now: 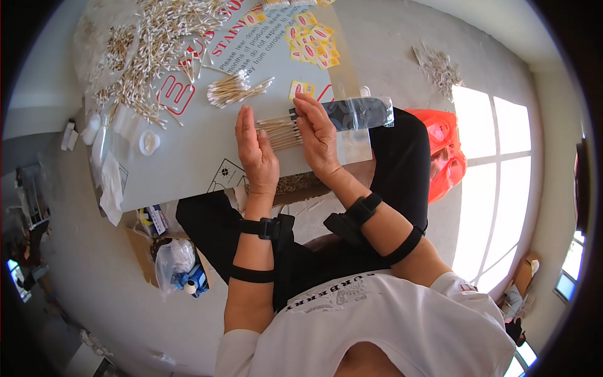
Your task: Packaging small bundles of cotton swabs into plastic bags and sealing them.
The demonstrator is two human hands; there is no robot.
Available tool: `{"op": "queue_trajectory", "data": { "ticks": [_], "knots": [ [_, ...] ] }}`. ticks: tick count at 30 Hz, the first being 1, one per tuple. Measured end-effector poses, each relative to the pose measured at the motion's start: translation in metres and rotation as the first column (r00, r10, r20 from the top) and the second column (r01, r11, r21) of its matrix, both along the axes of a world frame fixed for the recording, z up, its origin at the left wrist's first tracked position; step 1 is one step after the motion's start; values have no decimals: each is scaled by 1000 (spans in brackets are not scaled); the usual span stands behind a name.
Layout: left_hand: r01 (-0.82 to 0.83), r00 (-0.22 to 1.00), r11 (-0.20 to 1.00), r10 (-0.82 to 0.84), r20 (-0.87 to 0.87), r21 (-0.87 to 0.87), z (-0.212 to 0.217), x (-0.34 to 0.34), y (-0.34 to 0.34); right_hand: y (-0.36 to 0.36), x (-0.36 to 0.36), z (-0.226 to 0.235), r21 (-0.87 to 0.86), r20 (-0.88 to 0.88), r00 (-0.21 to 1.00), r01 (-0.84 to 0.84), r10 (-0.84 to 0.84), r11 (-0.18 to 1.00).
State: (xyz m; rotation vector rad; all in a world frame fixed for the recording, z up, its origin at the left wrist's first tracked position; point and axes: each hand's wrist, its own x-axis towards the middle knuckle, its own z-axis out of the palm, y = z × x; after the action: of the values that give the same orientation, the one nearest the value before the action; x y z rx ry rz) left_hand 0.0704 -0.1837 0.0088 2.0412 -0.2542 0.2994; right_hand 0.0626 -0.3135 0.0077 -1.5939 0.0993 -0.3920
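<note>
A row of cotton swabs (281,133) lies at the table's near right part, flanked by my two hands. My left hand (256,151) stands on edge at their left ends, its fingers stretched out flat. Facing it, my right hand (319,135) touches the right ends, fingers extended and slightly bent. Beside the right fingers is a dark, shiny plastic strip or sleeve (361,115), reaching past the table edge. Farther off lies a small pile of cotton swabs (233,89), and one yellow-and-white card (302,89) sits just beyond my right fingertips.
A large heap of loose swabs (157,47) covers the table's far left. Yellow cards (312,44) are scattered at the far right. A round white lid-like piece (148,142) rests on the grey tabletop (195,147). Red plastic bags (443,151) stand right; a cardboard box (141,251) sits below left.
</note>
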Motion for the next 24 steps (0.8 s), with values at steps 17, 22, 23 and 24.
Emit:
{"op": "queue_trajectory", "data": {
  "ticks": [17,22,23,24],
  "knots": [
    [50,999,735,-32,-39,676,4,-11,-21,-29,31,6,-673,-53,994,-109,99,731],
    [51,999,742,-30,-43,668,4,-11,-22,-29,33,3,-735,-3,992,-87,125,672],
    [55,998,741,-29,-50,669,5,-10,-22,-28,34,3,-735,0,992,-84,123,672],
    [54,998,741,-31,-47,669,5,-10,-22,-26,35,4,-751,2,994,-73,114,656]
  ]
}}
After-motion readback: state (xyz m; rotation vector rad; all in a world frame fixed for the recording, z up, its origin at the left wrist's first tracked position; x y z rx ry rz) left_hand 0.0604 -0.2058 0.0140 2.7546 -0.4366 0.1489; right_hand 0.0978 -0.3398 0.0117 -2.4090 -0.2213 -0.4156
